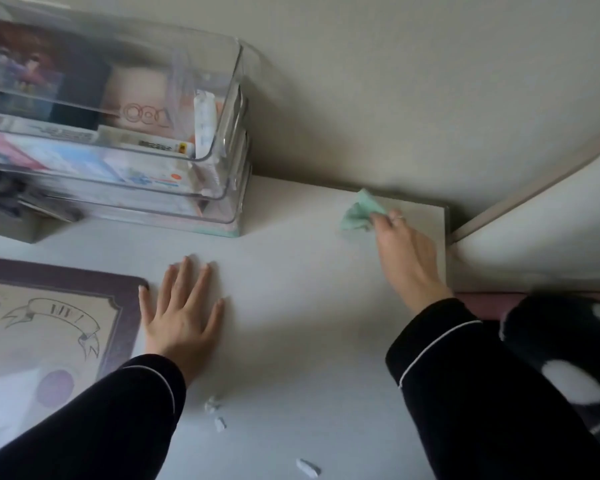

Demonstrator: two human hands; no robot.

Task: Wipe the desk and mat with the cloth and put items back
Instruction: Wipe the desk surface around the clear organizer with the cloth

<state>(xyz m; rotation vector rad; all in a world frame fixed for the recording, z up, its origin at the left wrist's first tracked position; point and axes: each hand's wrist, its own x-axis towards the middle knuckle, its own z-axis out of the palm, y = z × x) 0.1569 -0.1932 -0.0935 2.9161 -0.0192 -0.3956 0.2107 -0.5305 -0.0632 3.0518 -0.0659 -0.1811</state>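
Observation:
My right hand [404, 251] reaches to the far right corner of the white desk [298, 278] and grips a small mint-green cloth [359, 213], which lies bunched against the back wall. My left hand [181, 313] rests flat on the desk with fingers spread, its thumb touching the right edge of the mat. The mat [49, 323] is beige with a dark purple border and a banner drawing, and lies at the left. Both sleeves are black with white piping.
A stack of clear plastic organiser trays [136, 133] filled with packets and boxes stands at the back left. Small white scraps [215, 410] lie on the desk near the front. A black and white plush thing [565, 351] sits beyond the desk's right edge.

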